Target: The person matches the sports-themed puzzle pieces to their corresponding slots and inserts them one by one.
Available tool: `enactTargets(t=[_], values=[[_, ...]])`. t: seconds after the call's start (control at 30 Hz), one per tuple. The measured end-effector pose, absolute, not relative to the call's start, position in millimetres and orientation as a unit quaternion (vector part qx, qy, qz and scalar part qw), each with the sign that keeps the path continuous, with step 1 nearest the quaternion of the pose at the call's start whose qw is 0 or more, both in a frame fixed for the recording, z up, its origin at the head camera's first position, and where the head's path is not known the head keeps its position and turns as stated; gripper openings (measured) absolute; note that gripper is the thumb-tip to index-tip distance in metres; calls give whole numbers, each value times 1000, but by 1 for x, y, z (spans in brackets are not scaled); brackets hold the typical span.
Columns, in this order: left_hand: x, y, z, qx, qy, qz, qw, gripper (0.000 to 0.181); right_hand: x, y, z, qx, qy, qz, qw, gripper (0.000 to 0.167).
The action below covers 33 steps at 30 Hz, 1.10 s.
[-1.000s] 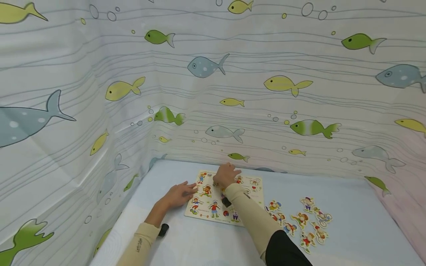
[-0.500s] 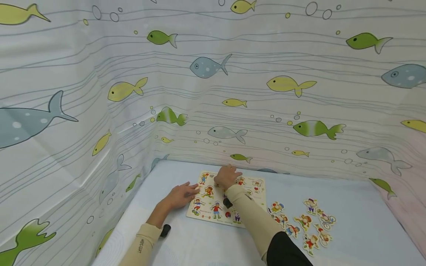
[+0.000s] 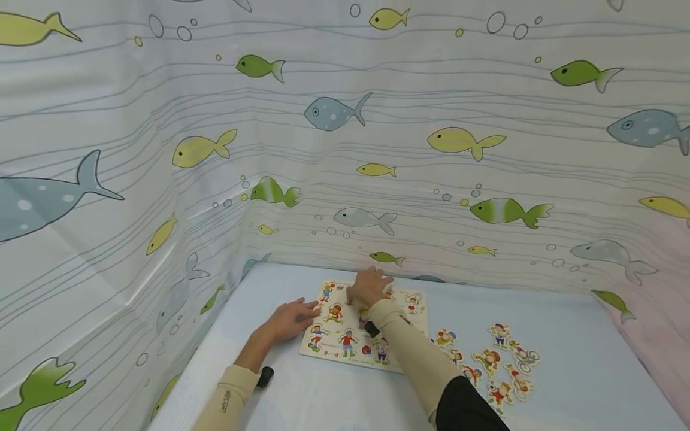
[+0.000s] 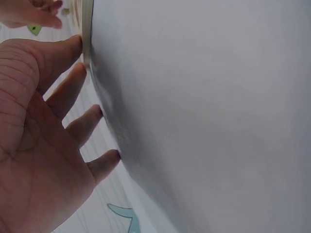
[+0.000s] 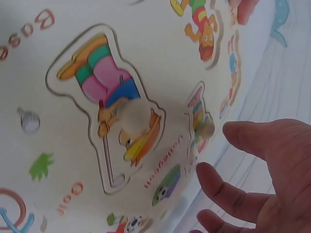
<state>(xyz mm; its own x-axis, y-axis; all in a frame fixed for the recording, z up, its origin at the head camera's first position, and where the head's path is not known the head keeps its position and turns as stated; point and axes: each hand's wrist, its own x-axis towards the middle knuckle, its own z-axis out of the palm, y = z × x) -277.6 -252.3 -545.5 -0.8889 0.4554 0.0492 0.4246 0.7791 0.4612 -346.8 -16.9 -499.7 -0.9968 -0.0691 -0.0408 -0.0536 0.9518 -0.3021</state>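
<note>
A cream puzzle board (image 3: 336, 359) printed with sporty cartoon figures lies on the table. My left hand (image 3: 293, 318) is at its left side; in the left wrist view, thumb and forefinger of the left hand (image 4: 43, 116) touch the board's edge (image 4: 87, 29), other fingers spread. Over the board's upper middle is my right hand (image 3: 369, 287). In the right wrist view, the right hand (image 5: 272, 174) has thumb and forefinger apart beside a small knob (image 5: 207, 129) on a seated puzzle piece, holding nothing. A golfer piece (image 5: 116, 92) with a pale knob sits in its outline.
Several loose figure pieces (image 3: 500, 392) lie on the pale blue table right of the board, some close to the right forearm, such as a cyclist piece (image 3: 523, 356). A fish-patterned curtain (image 3: 420, 233) hangs behind the table and along the left.
My right hand and wrist have shifted slightly to the right, uncovering more of the figures in the board's middle. The left hand stays at the board's edge. The head view has shifted slightly.
</note>
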Motion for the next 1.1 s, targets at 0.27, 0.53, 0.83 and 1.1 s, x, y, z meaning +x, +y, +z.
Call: enactTargets(t=[0.27,0.53,0.83,1.1], values=[[-276,-253,-545,230,945,231,34,35,-349,-5,-493,-53,990,-131,18,34],[-278,-255,-544,218,947,232,31,34,-351,7,-486,-84,988,-127,26,45],[-278,-253,-544,222,948,227,32,34,-345,29,-486,-126,984,-120,31,35],[-276,-253,-544,225,948,223,33,33,-339,46,-482,-158,978,-135,31,46]])
